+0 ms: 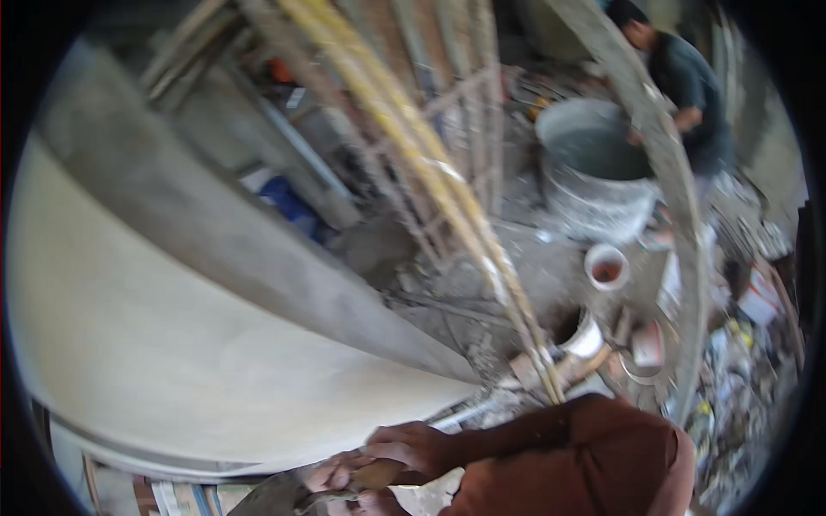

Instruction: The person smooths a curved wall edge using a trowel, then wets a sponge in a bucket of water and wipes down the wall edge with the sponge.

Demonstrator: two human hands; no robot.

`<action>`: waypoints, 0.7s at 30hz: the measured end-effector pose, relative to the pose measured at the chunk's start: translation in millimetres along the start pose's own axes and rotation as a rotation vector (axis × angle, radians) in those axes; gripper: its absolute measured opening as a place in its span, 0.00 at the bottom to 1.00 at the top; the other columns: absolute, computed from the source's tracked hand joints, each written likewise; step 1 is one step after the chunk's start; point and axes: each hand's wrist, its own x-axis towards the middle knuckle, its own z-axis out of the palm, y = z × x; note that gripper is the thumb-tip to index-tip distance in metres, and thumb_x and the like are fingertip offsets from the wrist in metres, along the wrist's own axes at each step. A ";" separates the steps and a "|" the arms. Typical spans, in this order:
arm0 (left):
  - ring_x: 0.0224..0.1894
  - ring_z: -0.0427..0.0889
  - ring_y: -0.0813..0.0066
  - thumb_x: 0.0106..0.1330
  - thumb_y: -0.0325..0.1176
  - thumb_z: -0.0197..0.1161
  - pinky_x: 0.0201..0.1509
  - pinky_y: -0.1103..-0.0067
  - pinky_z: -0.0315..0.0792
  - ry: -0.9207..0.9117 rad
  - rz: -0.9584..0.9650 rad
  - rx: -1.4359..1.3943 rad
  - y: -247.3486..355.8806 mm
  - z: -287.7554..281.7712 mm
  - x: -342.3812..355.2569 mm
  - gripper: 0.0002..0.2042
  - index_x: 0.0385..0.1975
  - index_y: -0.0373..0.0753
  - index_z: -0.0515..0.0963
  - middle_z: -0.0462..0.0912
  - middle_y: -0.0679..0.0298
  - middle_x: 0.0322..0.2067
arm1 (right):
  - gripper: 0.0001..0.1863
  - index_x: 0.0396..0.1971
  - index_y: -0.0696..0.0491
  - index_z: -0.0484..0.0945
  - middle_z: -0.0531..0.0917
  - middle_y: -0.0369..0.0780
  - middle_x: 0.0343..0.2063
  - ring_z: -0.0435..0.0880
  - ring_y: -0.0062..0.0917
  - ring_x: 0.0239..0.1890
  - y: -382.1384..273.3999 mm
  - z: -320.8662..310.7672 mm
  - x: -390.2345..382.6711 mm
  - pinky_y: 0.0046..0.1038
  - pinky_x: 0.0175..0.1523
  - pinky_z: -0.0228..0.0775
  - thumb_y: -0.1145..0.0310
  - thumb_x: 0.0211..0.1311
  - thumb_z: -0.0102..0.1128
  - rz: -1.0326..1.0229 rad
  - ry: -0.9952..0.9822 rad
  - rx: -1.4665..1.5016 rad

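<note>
At the lower edge, my right hand (pixel 413 449) reaches in from the right, its fingers bent around a tan, handle-like piece (pixel 379 473). This looks like the wooden handle of a trowel, with a flat grey blade (pixel 271 496) to its left. My left hand (pixel 377 502) shows only in part below the handle, at the picture's edge. Its fingers are blurred and cut off, so its grip is hidden. Just beyond the hands is a broad, smooth, cream-coloured curved surface (pixel 215 378), with a grey band (pixel 258 249) along its far side.
Yellow poles (pixel 413 163) and a pale curved beam (pixel 667 155) cross the view. Farther off, a person (pixel 693 95) bends over a large grey tub (pixel 594 202). Buckets (pixel 607 267) stand on the floor below. Rubble and litter (pixel 731 404) lie at the right.
</note>
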 end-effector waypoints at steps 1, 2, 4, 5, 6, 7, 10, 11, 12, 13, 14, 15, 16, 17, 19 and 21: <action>0.36 0.77 0.69 0.67 0.60 0.62 0.38 0.74 0.71 0.007 -0.048 0.010 2.2 8.4 2.8 0.31 0.39 0.30 0.71 0.73 0.59 0.37 | 0.27 0.54 0.56 0.74 0.77 0.45 0.47 0.83 0.43 0.46 -1.6 -7.1 0.1 0.40 0.47 0.77 0.53 0.64 0.65 0.052 -0.015 0.046; 0.35 0.78 0.69 0.66 0.61 0.63 0.36 0.74 0.72 0.015 -0.094 0.026 6.8 10.7 3.9 0.32 0.38 0.29 0.72 0.73 0.58 0.36 | 0.29 0.56 0.55 0.74 0.79 0.45 0.46 0.85 0.42 0.43 -7.5 -11.8 -2.5 0.38 0.43 0.79 0.52 0.62 0.66 0.019 0.083 -0.069; 0.35 0.80 0.66 0.64 0.58 0.66 0.35 0.74 0.75 0.103 -0.039 -0.020 14.1 24.1 3.4 0.31 0.41 0.27 0.75 0.76 0.53 0.40 | 0.28 0.52 0.59 0.76 0.83 0.45 0.41 0.87 0.37 0.34 -12.3 -18.1 -0.4 0.33 0.34 0.81 0.55 0.60 0.71 -0.016 0.065 -0.172; 0.37 0.81 0.64 0.64 0.57 0.67 0.37 0.73 0.77 0.072 0.014 0.023 14.0 20.2 7.1 0.31 0.43 0.26 0.77 0.77 0.51 0.40 | 0.29 0.51 0.62 0.75 0.82 0.46 0.42 0.87 0.36 0.34 -2.4 -11.3 -4.4 0.35 0.34 0.82 0.56 0.59 0.72 -0.129 0.168 -0.156; 0.39 0.82 0.62 0.64 0.57 0.68 0.39 0.72 0.79 0.039 0.059 0.061 11.1 18.2 10.7 0.32 0.44 0.26 0.79 0.78 0.49 0.41 | 0.28 0.53 0.64 0.71 0.82 0.49 0.40 0.86 0.38 0.34 -6.2 -17.4 2.6 0.37 0.37 0.80 0.63 0.60 0.70 -0.134 0.114 -0.105; 0.41 0.83 0.57 0.65 0.55 0.67 0.47 0.68 0.79 0.058 0.019 -0.027 23.9 25.9 18.9 0.30 0.46 0.26 0.81 0.80 0.46 0.42 | 0.25 0.53 0.63 0.72 0.82 0.51 0.40 0.86 0.41 0.34 -15.6 -16.2 5.4 0.38 0.37 0.79 0.64 0.62 0.68 -0.111 0.171 -0.024; 0.52 0.81 0.50 0.69 0.49 0.63 0.56 0.60 0.75 -0.208 0.005 -0.042 41.4 12.5 39.6 0.24 0.48 0.29 0.78 0.76 0.40 0.55 | 0.27 0.55 0.62 0.69 0.82 0.55 0.40 0.84 0.49 0.33 -19.0 -31.9 16.5 0.42 0.38 0.78 0.65 0.63 0.67 -0.339 0.250 -0.364; 0.61 0.76 0.47 0.71 0.43 0.59 0.64 0.58 0.70 -0.307 0.059 -0.067 38.7 4.9 51.2 0.21 0.53 0.29 0.78 0.74 0.39 0.59 | 0.28 0.56 0.64 0.67 0.81 0.56 0.43 0.83 0.48 0.37 -20.9 -35.4 20.1 0.45 0.42 0.77 0.66 0.61 0.68 -0.109 0.277 0.034; 0.61 0.76 0.47 0.71 0.43 0.59 0.64 0.58 0.70 -0.304 0.083 -0.054 24.5 5.0 61.6 0.21 0.53 0.29 0.78 0.74 0.39 0.59 | 0.31 0.58 0.66 0.66 0.80 0.57 0.47 0.83 0.48 0.43 -21.0 -44.1 22.6 0.46 0.49 0.75 0.67 0.61 0.69 -0.085 0.264 0.024; 0.53 0.79 0.50 0.70 0.48 0.61 0.60 0.62 0.73 -0.141 0.189 0.001 6.6 5.7 74.0 0.24 0.50 0.29 0.80 0.77 0.42 0.51 | 0.33 0.60 0.66 0.65 0.79 0.57 0.48 0.82 0.48 0.46 -23.2 -52.8 28.6 0.45 0.53 0.74 0.67 0.61 0.69 -0.093 0.326 -0.060; 0.44 0.82 0.53 0.69 0.52 0.63 0.55 0.65 0.75 0.015 0.283 0.045 -4.2 8.1 84.1 0.27 0.48 0.28 0.82 0.81 0.45 0.44 | 0.34 0.62 0.67 0.63 0.78 0.57 0.50 0.81 0.48 0.49 -23.8 -63.0 36.9 0.45 0.56 0.73 0.67 0.61 0.68 -0.085 0.394 -0.150; 0.52 0.81 0.51 0.71 0.45 0.61 0.59 0.62 0.73 -0.035 0.447 0.218 12.9 3.2 102.8 0.23 0.52 0.29 0.82 0.82 0.44 0.49 | 0.35 0.65 0.66 0.62 0.77 0.59 0.52 0.80 0.49 0.51 -22.4 -72.1 46.0 0.44 0.59 0.72 0.67 0.63 0.67 -0.158 0.441 -0.115; 0.54 0.80 0.50 0.72 0.43 0.60 0.61 0.61 0.72 0.024 0.500 0.290 15.0 0.5 110.3 0.21 0.52 0.30 0.81 0.82 0.43 0.50 | 0.24 0.54 0.66 0.71 0.78 0.46 0.42 0.80 0.26 0.37 -22.3 -86.0 68.7 0.27 0.45 0.73 0.67 0.63 0.61 -0.285 0.578 0.014; 0.56 0.79 0.49 0.72 0.42 0.59 0.63 0.59 0.70 0.076 0.518 0.341 4.5 -4.1 121.8 0.21 0.54 0.30 0.81 0.82 0.43 0.52 | 0.24 0.56 0.67 0.68 0.76 0.57 0.45 0.78 0.43 0.44 -21.6 -94.4 71.3 0.38 0.52 0.71 0.78 0.58 0.57 -0.087 0.553 0.099; 0.57 0.78 0.49 0.72 0.41 0.59 0.65 0.57 0.68 0.132 0.534 0.385 -19.0 -10.2 141.8 0.21 0.55 0.31 0.80 0.81 0.43 0.53 | 0.26 0.61 0.68 0.66 0.75 0.53 0.49 0.76 0.38 0.48 -29.6 -122.3 106.3 0.34 0.56 0.68 0.77 0.62 0.52 -0.088 0.630 0.170; 0.64 0.72 0.47 0.74 0.39 0.55 0.69 0.56 0.63 0.234 0.604 0.562 -35.9 -13.0 161.1 0.22 0.60 0.32 0.75 0.75 0.42 0.61 | 0.27 0.65 0.67 0.64 0.75 0.52 0.55 0.76 0.37 0.54 -32.0 -150.4 140.8 0.34 0.62 0.66 0.78 0.65 0.49 -0.177 0.653 0.074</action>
